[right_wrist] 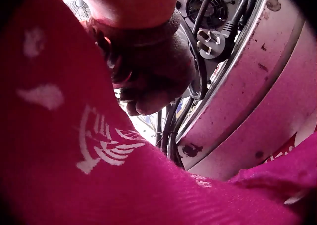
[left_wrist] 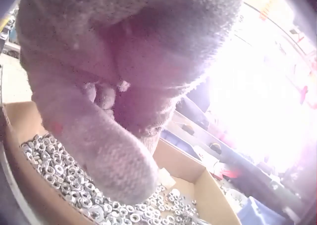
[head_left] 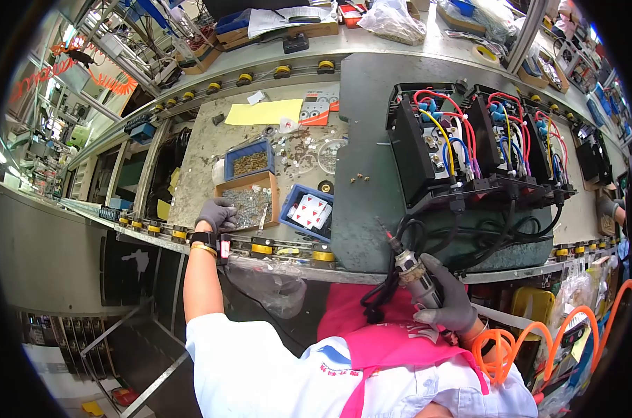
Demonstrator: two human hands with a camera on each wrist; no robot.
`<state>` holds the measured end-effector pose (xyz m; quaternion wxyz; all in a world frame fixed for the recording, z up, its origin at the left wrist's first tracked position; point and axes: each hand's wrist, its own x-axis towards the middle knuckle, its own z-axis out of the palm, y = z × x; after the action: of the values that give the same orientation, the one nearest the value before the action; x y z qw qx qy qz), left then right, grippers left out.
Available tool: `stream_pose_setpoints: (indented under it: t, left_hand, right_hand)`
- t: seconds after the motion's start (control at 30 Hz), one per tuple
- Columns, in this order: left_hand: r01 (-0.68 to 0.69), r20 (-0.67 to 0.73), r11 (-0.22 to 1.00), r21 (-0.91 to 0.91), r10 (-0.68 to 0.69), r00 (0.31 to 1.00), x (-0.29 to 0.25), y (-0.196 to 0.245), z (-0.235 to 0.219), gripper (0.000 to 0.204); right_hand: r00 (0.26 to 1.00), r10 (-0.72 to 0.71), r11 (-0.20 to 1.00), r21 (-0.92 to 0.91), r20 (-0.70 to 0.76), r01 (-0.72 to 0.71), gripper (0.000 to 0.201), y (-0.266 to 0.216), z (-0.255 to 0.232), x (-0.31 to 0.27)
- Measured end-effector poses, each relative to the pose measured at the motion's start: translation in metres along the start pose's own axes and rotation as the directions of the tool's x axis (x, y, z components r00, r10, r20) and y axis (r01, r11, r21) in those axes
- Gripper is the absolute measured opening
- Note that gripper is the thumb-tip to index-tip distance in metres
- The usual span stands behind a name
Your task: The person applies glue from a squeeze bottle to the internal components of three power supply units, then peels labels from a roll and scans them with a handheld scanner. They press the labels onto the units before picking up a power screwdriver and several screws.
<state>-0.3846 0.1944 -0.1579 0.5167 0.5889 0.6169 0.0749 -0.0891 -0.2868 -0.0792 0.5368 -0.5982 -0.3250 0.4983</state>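
The gloved left hand (head_left: 217, 213) lies over the near-left corner of a cardboard box (head_left: 273, 200) of small metal parts. Up close in the left wrist view, that hand (left_wrist: 124, 86) hangs above many loose metal nuts (left_wrist: 74, 185) with its thumb pointing down; whether it holds any is hidden. Fingers of the gloved right hand (head_left: 455, 301) curl round a grey power screwdriver (head_left: 418, 280), its tip up and left, in front of the bench edge. The right wrist view shows that hand (right_wrist: 153, 76) dark, partly behind pink cloth (right_wrist: 59, 136).
Blue bins (head_left: 249, 148) (head_left: 288, 221) stand beside the cardboard box. On the green mat (head_left: 361, 202) are several black units (head_left: 413, 153) with coloured wires, black cables (head_left: 511, 233) and a few small brass-coloured parts. An orange coiled hose (head_left: 539, 327) runs by the right arm. Yellow paper (head_left: 263, 113) lies farther back.
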Motion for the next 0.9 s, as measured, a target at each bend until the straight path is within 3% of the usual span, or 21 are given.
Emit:
stream_pose_setpoints:
  t: [0.17, 0.33, 0.43, 0.53, 0.67, 0.9]
  left_hand:
    - [-0.011, 0.008, 1.000, 0.003, 0.011, 1.000, 0.003, -0.006, -0.005, 0.013]
    - [0.015, 0.010, 0.999, 0.032, -0.015, 1.000, 0.002, 0.002, -0.001, 0.010]
    - [-0.113, 0.037, 0.993, 0.022, 0.112, 0.993, -0.014, 0.026, 0.024, 0.008]
    - [-0.115, 0.036, 0.981, 0.156, 0.111, 0.993, -0.004, 0.032, 0.040, 0.009]
    - [0.002, -0.005, 0.965, 0.263, -0.001, 1.000, 0.016, 0.024, 0.038, 0.008]
    - [-0.013, -0.030, 0.972, 0.233, 0.021, 0.999, 0.003, 0.023, 0.029, 0.011]
  right_hand:
    - [1.000, 0.026, 1.000, 0.002, -0.005, -0.026, 0.103, -0.002, 0.001, -0.002]
    - [0.998, -0.056, 0.996, -0.075, -0.021, 0.054, 0.102, -0.005, 0.003, 0.000]
    - [1.000, 0.000, 1.000, -0.011, -0.016, 0.000, 0.102, -0.004, 0.003, -0.001]
    - [1.000, 0.017, 1.000, 0.005, -0.010, -0.017, 0.102, -0.002, 0.003, -0.002]
    - [0.999, 0.033, 0.999, 0.014, -0.005, -0.033, 0.102, -0.006, 0.002, -0.002]
    - [1.000, 0.021, 1.000, -0.007, 0.009, -0.021, 0.102, -0.001, 0.000, 0.002]
